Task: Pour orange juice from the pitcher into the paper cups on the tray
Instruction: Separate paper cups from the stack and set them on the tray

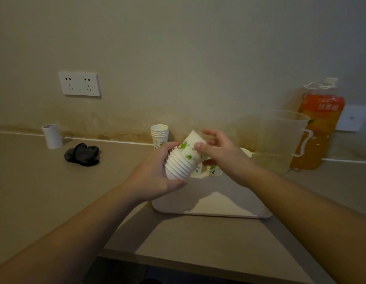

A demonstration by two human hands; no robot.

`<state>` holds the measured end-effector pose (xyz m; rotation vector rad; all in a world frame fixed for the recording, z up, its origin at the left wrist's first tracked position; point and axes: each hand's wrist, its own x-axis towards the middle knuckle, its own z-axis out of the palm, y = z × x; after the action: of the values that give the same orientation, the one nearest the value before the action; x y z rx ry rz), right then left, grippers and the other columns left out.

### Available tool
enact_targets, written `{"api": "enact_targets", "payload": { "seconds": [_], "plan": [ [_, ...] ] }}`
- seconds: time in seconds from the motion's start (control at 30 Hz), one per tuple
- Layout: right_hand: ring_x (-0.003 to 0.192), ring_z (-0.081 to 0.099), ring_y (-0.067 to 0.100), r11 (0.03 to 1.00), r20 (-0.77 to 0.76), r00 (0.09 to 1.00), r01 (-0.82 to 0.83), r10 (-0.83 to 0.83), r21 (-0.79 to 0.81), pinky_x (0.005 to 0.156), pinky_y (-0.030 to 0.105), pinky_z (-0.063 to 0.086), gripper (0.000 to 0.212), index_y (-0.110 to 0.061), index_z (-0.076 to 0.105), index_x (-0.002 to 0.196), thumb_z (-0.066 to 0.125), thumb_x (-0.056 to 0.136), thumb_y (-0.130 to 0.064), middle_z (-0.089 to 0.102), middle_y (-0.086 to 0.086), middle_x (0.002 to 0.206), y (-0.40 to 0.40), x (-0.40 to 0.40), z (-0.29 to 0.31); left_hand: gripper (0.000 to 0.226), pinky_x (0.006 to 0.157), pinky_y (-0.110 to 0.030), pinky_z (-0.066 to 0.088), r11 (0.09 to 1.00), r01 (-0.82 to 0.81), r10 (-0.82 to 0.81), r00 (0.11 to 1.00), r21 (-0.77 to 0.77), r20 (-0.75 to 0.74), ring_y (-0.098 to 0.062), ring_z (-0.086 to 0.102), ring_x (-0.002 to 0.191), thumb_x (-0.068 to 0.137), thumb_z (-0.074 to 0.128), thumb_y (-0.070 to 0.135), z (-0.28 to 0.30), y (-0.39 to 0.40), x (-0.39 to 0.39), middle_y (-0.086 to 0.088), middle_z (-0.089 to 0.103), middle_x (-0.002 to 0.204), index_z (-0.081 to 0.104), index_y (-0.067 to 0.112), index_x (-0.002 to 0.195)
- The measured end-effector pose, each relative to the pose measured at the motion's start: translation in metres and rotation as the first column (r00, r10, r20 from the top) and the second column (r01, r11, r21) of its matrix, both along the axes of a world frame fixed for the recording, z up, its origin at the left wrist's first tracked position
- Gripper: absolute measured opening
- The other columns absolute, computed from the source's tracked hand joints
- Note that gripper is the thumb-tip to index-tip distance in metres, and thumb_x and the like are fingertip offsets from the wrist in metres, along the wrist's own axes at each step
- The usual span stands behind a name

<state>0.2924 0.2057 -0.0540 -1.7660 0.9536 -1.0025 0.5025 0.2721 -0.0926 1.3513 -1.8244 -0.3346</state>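
Above the tray (210, 210), both hands (190, 160) around a tilted cup stack (182, 162).

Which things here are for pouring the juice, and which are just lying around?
For the job: stack of paper cups in the left hand, right hand pinching one cup, tray, pitcher, juice bottle.
Lying about: dark cloth, paper roll, wall socket.

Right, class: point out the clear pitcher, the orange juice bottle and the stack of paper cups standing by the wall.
clear pitcher (280, 138), head view, on its see-through side wall.
orange juice bottle (321, 111), head view, on its orange label.
stack of paper cups (159, 133), head view, on the nested rims.
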Motion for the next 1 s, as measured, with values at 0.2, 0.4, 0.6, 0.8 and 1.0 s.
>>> {"api": "enact_targets", "payload": {
  "seconds": [0.2, 0.4, 0.6, 0.8, 1.0],
  "plan": [
    [0.105, 0.066, 0.022, 0.98, 0.09, 0.978, 0.191, -0.186, -0.059, 0.091, 0.044, 0.058, 0.063, -0.033, 0.036, 0.145, 0.069, 0.091, -0.033, 0.053, -0.001, 0.128, -0.01, -0.017, 0.012, 0.102, 0.085, -0.017, 0.046, 0.995, -0.092, 0.087, 0.981, -0.023, -0.172, 0.011, 0.053, 0.111, 0.071, 0.093, 0.033, -0.01, 0.008, 0.018, 0.029, 0.05, 0.127, 0.029, 0.044, 0.149],
    [0.123, 0.051, 0.018, 0.973, -0.295, 0.931, 0.18, -0.217, -0.146, 0.098, 0.043, 0.052, 0.082, -0.034, 0.031, 0.15, 0.077, 0.082, -0.044, 0.045, -0.004, 0.145, -0.007, -0.008, -0.022, 0.09, 0.078, -0.005, 0.048, 0.984, -0.151, 0.109, 0.927, -0.091, -0.357, 0.022, 0.054, 0.106, 0.067, 0.091, 0.029, -0.022, 0.012, 0.017, 0.029, 0.053, 0.122, 0.035, 0.042, 0.137],
    [0.13, 0.048, 0.018, 0.977, -0.363, 0.908, 0.176, -0.208, -0.12, 0.102, 0.042, 0.048, 0.091, -0.036, 0.03, 0.15, 0.08, 0.075, -0.049, 0.046, -0.003, 0.15, -0.011, 0.004, -0.048, 0.099, 0.089, -0.027, 0.054, 0.977, -0.182, 0.121, 0.905, -0.112, -0.408, 0.008, 0.057, 0.115, 0.059, 0.089, 0.056, -0.029, 0.008, 0.022, 0.026, 0.054, 0.129, 0.034, 0.046, 0.141],
    [0.131, 0.05, 0.019, 0.982, -0.346, 0.919, 0.185, -0.188, -0.043, 0.099, 0.039, 0.051, 0.096, -0.033, 0.026, 0.152, 0.083, 0.076, -0.04, 0.047, -0.003, 0.151, -0.014, 0.009, -0.062, 0.098, 0.091, -0.023, 0.053, 0.971, -0.194, 0.124, 0.906, -0.137, -0.405, 0.008, 0.056, 0.116, 0.062, 0.089, 0.051, -0.033, 0.007, 0.025, 0.026, 0.053, 0.129, 0.033, 0.043, 0.142],
    [0.121, 0.052, 0.012, 0.985, -0.302, 0.94, 0.174, -0.16, 0.02, 0.089, 0.029, 0.049, 0.095, -0.032, 0.028, 0.152, 0.084, 0.076, -0.037, 0.052, -0.008, 0.142, -0.013, 0.01, -0.071, 0.095, 0.09, -0.019, 0.052, 0.968, -0.187, 0.105, 0.909, -0.17, -0.403, 0.006, 0.056, 0.117, 0.059, 0.085, 0.059, -0.035, 0.005, 0.025, 0.038, 0.052, 0.122, 0.033, 0.048, 0.138]
  ]
}}
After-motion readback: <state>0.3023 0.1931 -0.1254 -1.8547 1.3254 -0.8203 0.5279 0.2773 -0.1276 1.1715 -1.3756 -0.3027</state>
